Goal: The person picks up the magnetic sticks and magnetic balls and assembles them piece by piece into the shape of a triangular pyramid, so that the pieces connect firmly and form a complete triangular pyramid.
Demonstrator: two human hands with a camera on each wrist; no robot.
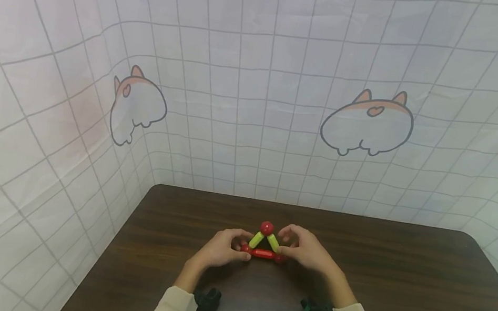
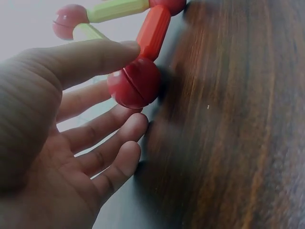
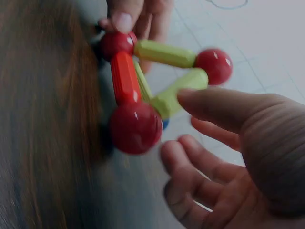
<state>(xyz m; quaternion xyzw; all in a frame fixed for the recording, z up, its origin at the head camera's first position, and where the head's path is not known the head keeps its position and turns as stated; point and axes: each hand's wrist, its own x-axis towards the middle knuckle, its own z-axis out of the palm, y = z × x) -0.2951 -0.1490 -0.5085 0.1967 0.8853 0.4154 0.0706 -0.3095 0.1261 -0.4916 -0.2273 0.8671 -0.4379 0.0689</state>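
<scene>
A frame of magnetic building sticks and balls stands on the table, with a red ball [image 1: 267, 228] at its top. Two yellow-green sticks [image 3: 164, 53] slope down from that ball, and a red stick [image 1: 263, 253] joins the two lower red balls. My left hand [image 1: 223, 247] pinches the left lower ball [image 2: 136, 85] between thumb and index finger, its other fingers spread behind. At the other corner, my right hand [image 1: 309, 249] has its thumb against a sloping stick [image 3: 178, 93]. Its remaining fingers are loosely bent beside the right lower ball [image 3: 136, 128].
Behind the frame, a bit of blue [image 3: 165, 124] and another yellow-green stick partly show. The dark wooden table [image 1: 403, 283] meets a white grid-patterned cloth [image 1: 247, 97] at its back and left. Dark devices [image 1: 208, 301] are strapped at both wrists.
</scene>
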